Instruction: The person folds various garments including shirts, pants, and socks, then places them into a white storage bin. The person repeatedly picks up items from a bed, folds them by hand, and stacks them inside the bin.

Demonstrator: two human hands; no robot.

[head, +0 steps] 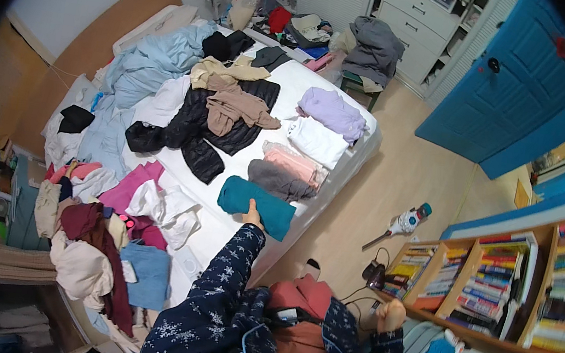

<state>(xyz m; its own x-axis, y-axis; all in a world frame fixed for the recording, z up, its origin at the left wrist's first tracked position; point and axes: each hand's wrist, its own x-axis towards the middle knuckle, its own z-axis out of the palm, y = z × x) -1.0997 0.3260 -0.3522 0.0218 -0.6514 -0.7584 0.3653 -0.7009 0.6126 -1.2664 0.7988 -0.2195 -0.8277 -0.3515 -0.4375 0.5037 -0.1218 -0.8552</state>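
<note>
My left hand [252,215] lies on the near side of a folded teal garment [270,207] at the bed's edge, thumb on top; the rest of the fingers are hidden. My right hand [390,316] is curled up in the air beside my body, away from the bed, and no item shows in it. Beyond the teal garment a row of folded clothes runs along the edge: a dark grey one [282,181], a pink one [296,164], a white one [317,141] and a lavender one [333,112]. A black puffer jacket [187,126] lies spread mid-bed, with a brown top [235,106] over it.
Heaped clothes, among them denim [145,273] and a white garment [166,209], cover the bed's left side. A light blue quilt [164,59] is by the headboard. On the floor lies a handheld vacuum cleaner [406,222], near a wooden bookshelf [473,255]. A blue door [514,84] stands beyond.
</note>
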